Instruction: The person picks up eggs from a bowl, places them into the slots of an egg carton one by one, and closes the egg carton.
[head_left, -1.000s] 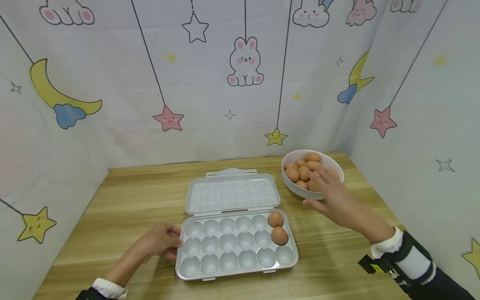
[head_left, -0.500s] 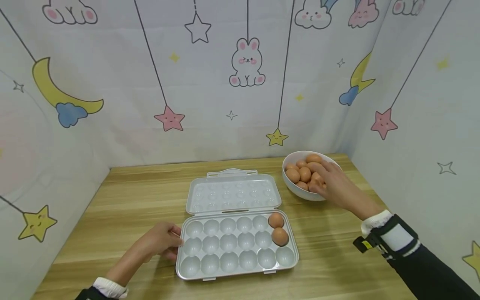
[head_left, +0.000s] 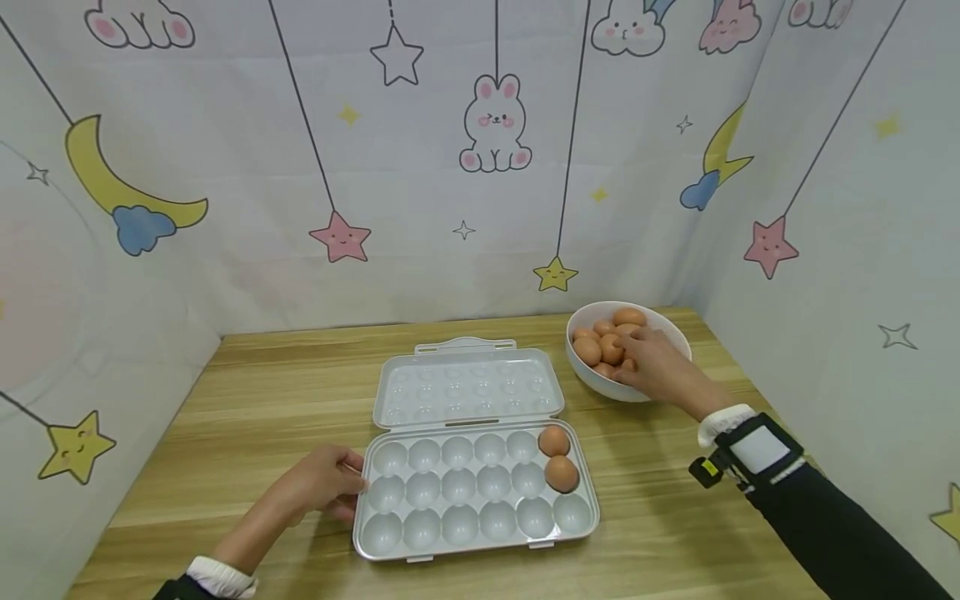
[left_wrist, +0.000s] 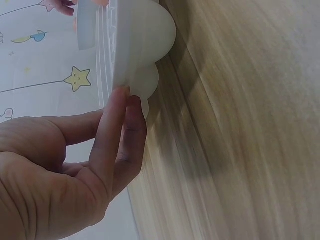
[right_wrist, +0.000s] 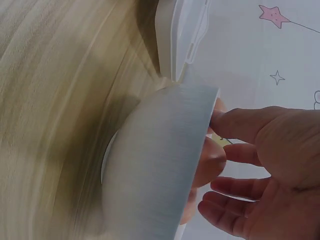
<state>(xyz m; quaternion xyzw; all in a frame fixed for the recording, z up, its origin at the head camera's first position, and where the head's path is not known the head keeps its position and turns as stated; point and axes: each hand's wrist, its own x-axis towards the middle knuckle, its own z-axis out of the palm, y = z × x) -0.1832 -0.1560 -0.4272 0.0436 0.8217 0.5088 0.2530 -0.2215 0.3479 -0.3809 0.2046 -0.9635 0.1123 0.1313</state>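
A white plastic egg tray [head_left: 480, 546] lies on the table, its lid [head_left: 467, 392] folded back. Two brown eggs occupy its right column: an upper egg [head_left: 554, 440] and a lower egg [head_left: 562, 474]. My left hand [head_left: 324, 483] pinches the tray's left edge; its fingertips [left_wrist: 119, 97] show there in the left wrist view. Beyond the tray, at back right, stands a white bowl [right_wrist: 150, 160] holding several brown eggs. My right hand [head_left: 660, 367] reaches over its near rim, thumb and fingers curled round an egg [head_left: 628, 365], which the hand partly hides.
The wooden table [head_left: 292, 383] carries the tray and the bowl. A pale cloth [head_left: 420, 192] printed with stars, moons and rabbits hangs behind the table and at both sides. The bowl stands close to the lid's right corner.
My right hand has come down into the bowl, and its fingers have drawn in round an egg. The left hand stays at the tray's edge.
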